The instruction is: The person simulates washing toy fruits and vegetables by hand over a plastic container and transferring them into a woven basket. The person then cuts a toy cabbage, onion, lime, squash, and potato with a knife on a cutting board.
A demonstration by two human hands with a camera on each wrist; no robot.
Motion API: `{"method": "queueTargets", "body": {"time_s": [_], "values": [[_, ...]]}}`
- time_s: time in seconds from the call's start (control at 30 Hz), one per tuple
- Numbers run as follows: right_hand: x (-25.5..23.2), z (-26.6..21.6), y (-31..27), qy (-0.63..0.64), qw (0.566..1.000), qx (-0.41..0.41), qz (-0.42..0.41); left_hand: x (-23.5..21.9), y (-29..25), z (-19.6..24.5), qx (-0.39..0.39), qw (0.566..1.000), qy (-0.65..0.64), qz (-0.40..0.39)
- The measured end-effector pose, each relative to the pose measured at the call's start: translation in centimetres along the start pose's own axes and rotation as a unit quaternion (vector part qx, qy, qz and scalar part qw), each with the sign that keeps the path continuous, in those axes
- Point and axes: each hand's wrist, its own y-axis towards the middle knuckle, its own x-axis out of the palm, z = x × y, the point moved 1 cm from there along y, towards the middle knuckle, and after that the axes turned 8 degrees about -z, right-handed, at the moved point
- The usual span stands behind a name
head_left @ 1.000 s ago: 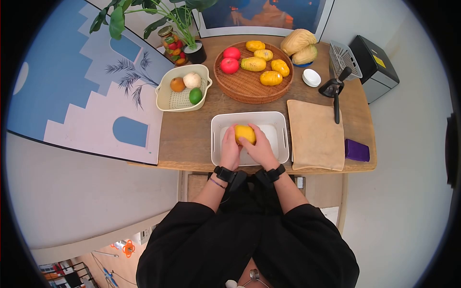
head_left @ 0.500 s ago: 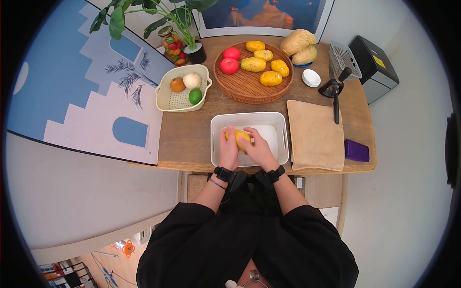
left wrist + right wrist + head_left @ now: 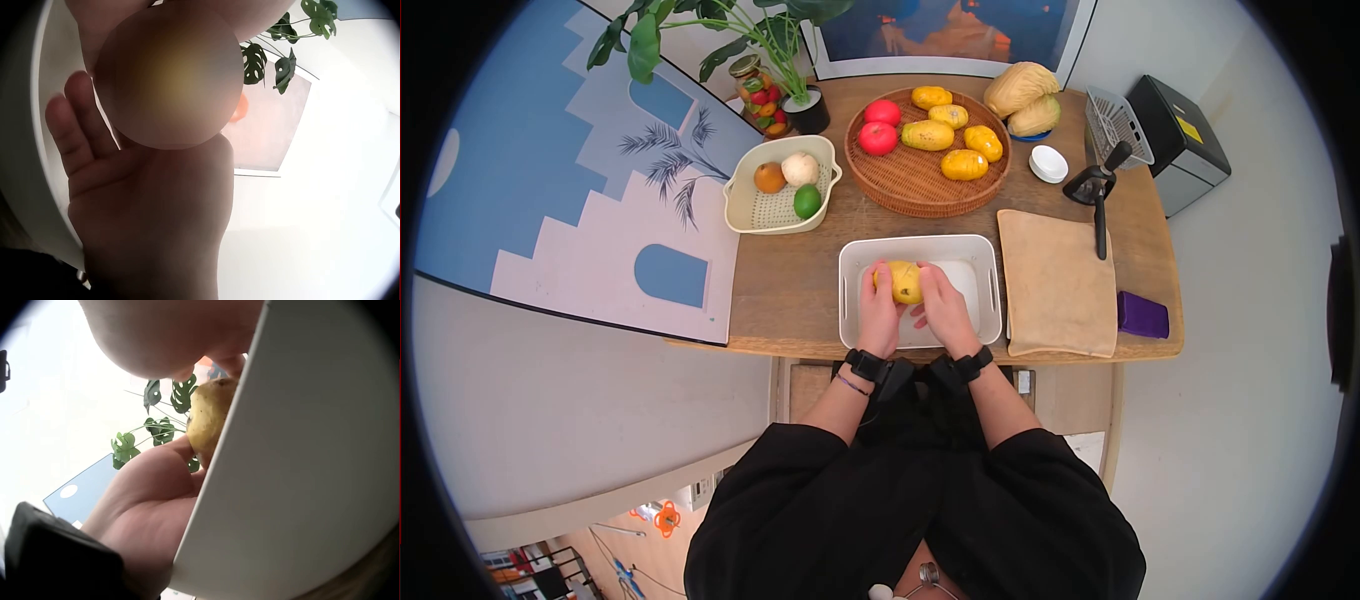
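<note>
A yellow potato-like item [image 3: 905, 283] is held between both hands over the white bin [image 3: 850, 250]. The left hand [image 3: 880, 312] grips its left end, and the right hand [image 3: 945, 310] pinches its right end, lower fingers apart from it. In the right wrist view the yellow item [image 3: 209, 419] shows brownish marks, and the bin wall [image 3: 300, 450] hides part of it. A pale blurred round patch covers the held item in the left wrist view, above the left palm [image 3: 156, 194].
Behind the bin, a wicker tray [image 3: 900, 190] holds two red and several yellow items. A cream basket [image 3: 780, 220] with three round items stands left. Right of the bin lie a tan cloth [image 3: 1055, 285] and a purple object [image 3: 1143, 313]; a black-handled tool [image 3: 1090, 185] stands behind.
The yellow item has turned in the hands, shifting left and then slightly back right. The right hand's fingers have moved round to its right end. Nothing else on the table has moved.
</note>
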Motion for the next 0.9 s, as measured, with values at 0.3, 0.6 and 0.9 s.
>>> {"method": "queueTargets", "body": {"time_s": [0.3,0.6,0.9], "values": [[-0.5,-0.1,0.0,-0.044,0.998,0.017,-0.039,0.9,-0.7,1.2,-0.004,0.998,0.057,-0.031],[-0.2,-0.1,0.2,0.005,1.000,0.003,0.010,-0.1,0.3,-0.3,0.049,0.994,0.092,-0.024],[-0.1,-0.6,-0.1,-0.164,0.969,-0.178,0.040,-0.1,0.0,0.3,-0.009,0.999,-0.030,-0.023]]}}
